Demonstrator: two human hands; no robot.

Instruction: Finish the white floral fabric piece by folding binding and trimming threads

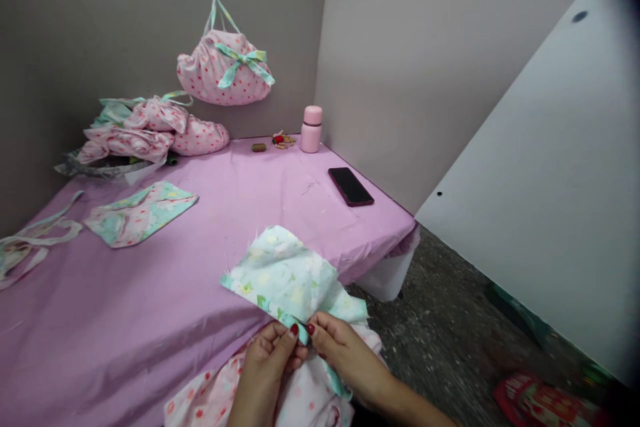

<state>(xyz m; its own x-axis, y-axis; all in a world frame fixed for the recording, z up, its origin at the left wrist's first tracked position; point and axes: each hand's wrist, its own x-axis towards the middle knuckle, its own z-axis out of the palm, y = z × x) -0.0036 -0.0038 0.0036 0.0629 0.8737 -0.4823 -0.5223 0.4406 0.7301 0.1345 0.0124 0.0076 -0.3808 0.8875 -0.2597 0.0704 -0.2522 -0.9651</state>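
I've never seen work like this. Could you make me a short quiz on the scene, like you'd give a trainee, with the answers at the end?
1. Multiple choice: what colour is the bottle standing at the back of the table?
A) Green
B) Pink
C) Black

2. True or false: the phone lies flat on the table with its screen dark.

3. Short answer: at the edge of which thing do the left hand and right hand come close together?

Key:
1. B
2. True
3. The pale floral cloth
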